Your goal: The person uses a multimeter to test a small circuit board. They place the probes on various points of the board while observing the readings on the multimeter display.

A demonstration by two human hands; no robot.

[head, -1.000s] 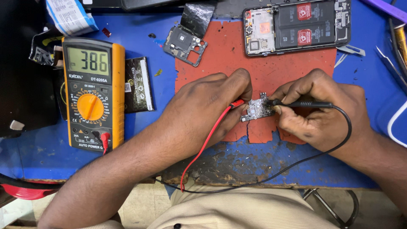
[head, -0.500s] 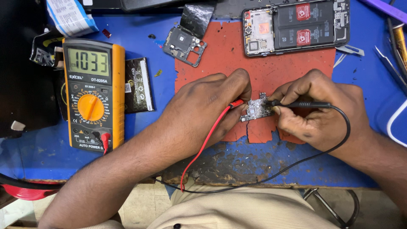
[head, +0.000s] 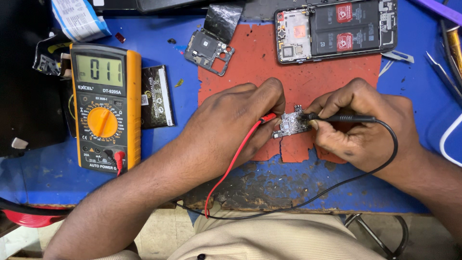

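**Probing the small board with both leads**

We're mid-measurement. Left hand (head: 236, 120) is closed on the red probe (head: 267, 117), tip down on the left edge of the board (head: 290, 125). Right hand (head: 358, 123) pinches the black probe (head: 344, 117), tip on the board's right edge. The board sits between our fingertips on the red mat (head: 269, 53), near the middle of the blue bench (head: 159, 139).

Step, as we judge it: point-to-point check on the board, with the meter (head: 103, 106) live at our left. Next move calls for steady tips and a glance left at the display without shifting either hand; pads look tiny, so a slip could bridge neighbours.

Around us: opened phone (head: 337, 29) at the mat's top edge, a loose frame piece (head: 209, 50) to its left, a dark battery (head: 156, 96) just beside the meter, tweezers (head: 445, 72) far right. Both leads loop toward our lap and could drag. Nothing blocks the board itself.
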